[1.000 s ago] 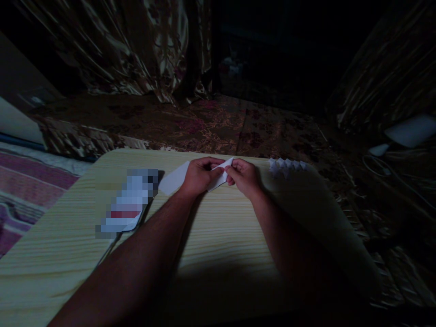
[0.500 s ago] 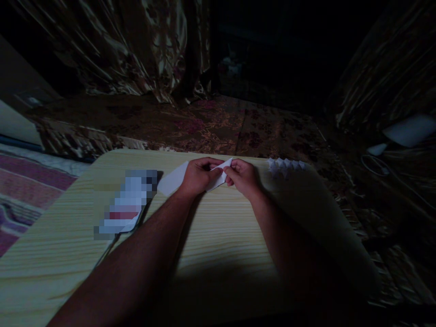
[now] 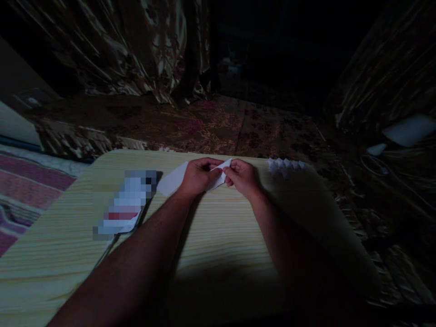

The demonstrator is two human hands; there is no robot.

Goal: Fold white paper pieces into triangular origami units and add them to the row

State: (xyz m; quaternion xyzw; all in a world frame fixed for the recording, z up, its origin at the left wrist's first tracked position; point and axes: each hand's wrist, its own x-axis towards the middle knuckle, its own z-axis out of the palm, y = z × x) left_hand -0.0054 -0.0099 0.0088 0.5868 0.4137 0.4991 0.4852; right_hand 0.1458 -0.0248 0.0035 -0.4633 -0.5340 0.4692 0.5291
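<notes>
Between both hands is a folded piece of white paper (image 3: 215,182), raised to a point at its upper right. My left hand (image 3: 199,175) is closed on its left part, thumb lying on top. My right hand (image 3: 242,176) pinches the pointed end between thumb and curled fingers. The paper's underside and some fingertips are hidden. Just left of my left hand, partly behind it, lies more white paper (image 3: 172,178), flat on the pale wooden table (image 3: 225,236). Several small pointed white folded-paper pieces (image 3: 285,164) stand to the right of my right hand.
A phone-like device (image 3: 127,200), its screen blurred out, lies at the left with a cable (image 3: 105,252) running from it. Patterned cloth (image 3: 204,125) covers a ledge behind the table. A pale lamp-like object (image 3: 410,131) and white cord (image 3: 373,169) are at the right.
Almost nothing differs. Both hands keep the same grip on the folded paper, and the view has shifted very slightly.
</notes>
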